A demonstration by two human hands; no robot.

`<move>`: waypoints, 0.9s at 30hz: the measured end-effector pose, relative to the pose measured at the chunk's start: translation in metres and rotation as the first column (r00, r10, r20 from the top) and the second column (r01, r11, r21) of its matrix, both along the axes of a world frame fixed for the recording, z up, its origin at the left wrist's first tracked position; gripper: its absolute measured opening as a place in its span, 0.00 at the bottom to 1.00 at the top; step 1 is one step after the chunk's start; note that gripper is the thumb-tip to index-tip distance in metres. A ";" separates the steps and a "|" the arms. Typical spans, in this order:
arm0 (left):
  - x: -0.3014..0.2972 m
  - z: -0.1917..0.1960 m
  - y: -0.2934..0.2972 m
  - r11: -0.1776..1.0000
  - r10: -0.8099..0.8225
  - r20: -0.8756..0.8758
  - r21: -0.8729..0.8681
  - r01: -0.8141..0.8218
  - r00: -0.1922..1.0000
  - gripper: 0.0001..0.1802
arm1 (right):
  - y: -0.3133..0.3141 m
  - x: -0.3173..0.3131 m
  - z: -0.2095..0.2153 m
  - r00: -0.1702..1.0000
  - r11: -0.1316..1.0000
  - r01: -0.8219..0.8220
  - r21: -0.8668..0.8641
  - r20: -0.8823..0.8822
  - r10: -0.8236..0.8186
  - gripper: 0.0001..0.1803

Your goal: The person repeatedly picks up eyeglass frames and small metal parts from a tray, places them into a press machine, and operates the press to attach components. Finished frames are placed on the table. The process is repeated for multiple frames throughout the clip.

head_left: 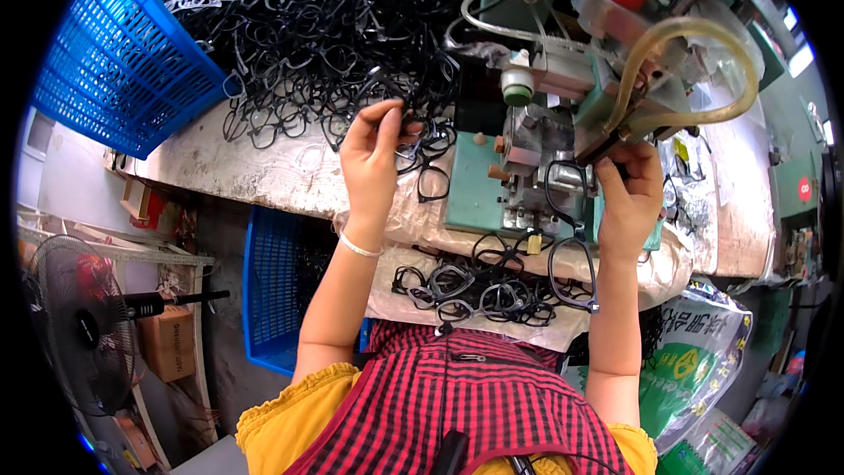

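Observation:
A black eyeglass frame [552, 202] stands on end in front of the machine's metal fixture [529, 145], its lower rim hanging over the near edge. My right hand [630, 198] is closed at the upper rim, beside a dark nozzle [600, 146] on a yellowish hose; its fingertips are partly hidden. My left hand [376, 145] is raised at the near edge of a large heap of eyeglass frames [343, 26], thumb and fingers pinched. What lies between them cannot be made out against the dark frames. A smaller pile of frames [479, 290] lies before my body.
A blue basket [132, 62] tilts at the far left, and another blue basket [264, 290] sits below the table edge. The green machine [470, 180] fills the right centre. A fan [83, 325] stands at lower left; printed sacks [694, 369] are at lower right.

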State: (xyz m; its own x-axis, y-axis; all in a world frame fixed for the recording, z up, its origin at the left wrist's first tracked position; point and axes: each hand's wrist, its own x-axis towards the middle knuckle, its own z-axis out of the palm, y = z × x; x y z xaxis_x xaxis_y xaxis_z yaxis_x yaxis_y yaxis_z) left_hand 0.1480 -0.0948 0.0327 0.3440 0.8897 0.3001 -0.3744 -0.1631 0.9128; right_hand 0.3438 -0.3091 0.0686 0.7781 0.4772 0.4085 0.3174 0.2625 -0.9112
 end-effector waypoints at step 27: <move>0.044 0.069 -0.084 0.266 -0.243 -0.282 0.900 0.344 0.928 0.13 | -0.073 0.064 -0.053 0.712 0.583 0.633 -0.509 0.678 -0.180 0.12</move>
